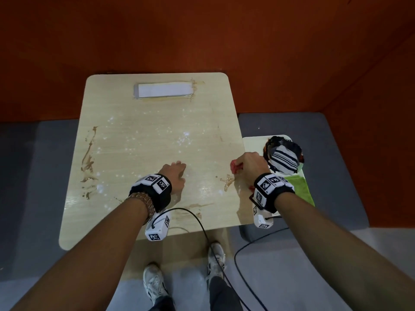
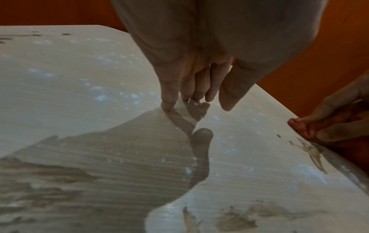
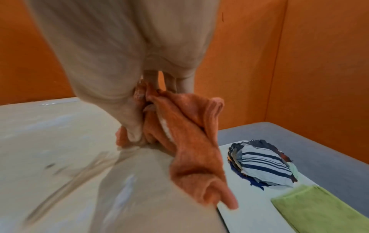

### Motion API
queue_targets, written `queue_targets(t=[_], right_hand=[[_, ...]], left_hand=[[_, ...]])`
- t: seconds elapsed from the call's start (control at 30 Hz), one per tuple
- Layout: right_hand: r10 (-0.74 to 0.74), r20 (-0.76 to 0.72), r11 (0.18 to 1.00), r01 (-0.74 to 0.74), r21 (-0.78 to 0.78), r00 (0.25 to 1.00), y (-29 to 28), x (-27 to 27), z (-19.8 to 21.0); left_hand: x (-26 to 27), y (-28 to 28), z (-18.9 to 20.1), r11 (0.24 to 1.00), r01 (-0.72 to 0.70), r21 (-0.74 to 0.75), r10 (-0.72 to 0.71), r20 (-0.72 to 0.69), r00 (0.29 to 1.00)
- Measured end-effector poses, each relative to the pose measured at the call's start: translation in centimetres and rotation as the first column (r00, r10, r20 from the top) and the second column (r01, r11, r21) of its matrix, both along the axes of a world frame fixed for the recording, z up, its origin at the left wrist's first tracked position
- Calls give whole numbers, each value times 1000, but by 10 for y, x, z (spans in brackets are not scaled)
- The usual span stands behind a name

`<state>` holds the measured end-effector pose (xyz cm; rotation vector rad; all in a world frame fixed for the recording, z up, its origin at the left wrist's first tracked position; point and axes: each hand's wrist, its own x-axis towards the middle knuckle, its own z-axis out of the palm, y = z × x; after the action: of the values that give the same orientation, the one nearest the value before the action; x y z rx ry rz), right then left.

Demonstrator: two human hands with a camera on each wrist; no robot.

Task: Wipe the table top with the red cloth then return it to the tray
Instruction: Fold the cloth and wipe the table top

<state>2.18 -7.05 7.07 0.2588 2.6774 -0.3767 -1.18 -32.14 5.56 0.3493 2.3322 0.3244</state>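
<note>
The red cloth [image 3: 185, 151] is a soft, fuzzy fabric, bunched into loose folds, and in the right wrist view it reads more orange-red, with a small pale patch showing in one fold. It sits at the right edge of the table top [image 1: 157, 135], gathered in the right hand [image 1: 250, 168], whose fingers and thumb curl around it; a loose end hangs past the table edge, above the white tray [image 3: 255, 209]. The tray lies just beside the table on a grey seat [image 1: 332, 153] and carries a striped blue-and-white cloth [image 1: 284, 161] on a dark bundle, with a green cloth [image 1: 299, 187] nearer the person. The left hand [image 1: 174, 176] holds nothing: its fingers are straight and close together, the fingertips [image 2: 167, 107] touching the pale wood-grain surface near the middle. Brown smears [image 1: 88, 160] mark the table's left side, another brown streak [image 1: 228, 181] lies close to the cloth, and white specks are scattered across the middle.
</note>
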Motion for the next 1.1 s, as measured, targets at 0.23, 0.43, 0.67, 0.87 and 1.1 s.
queue_targets(t=[0.23,0.43,0.67,0.87,1.1], right_hand=[[144,48,990,-144,0,988,-16,19,-2],[89,-59,996,-89,13,994,1,-3,16],[160,19,984,-161,80,987,-6,6,3],[266,30,963,-267,28,963,-15,25,-5],[147,-100,989,-146,16,984,-1,17,3]], left_hand=[[1,1,-3,1000,2,6,-2,-6,1000],[2,1,-1,1000,22,-14,-22,-15,1000],[2,3,-4,998,55,-35,-56,-19,998],[3,4,-6,999,41,-28,-41,-26,999],[3,3,-4,999,33,-27,-34,-54,998]])
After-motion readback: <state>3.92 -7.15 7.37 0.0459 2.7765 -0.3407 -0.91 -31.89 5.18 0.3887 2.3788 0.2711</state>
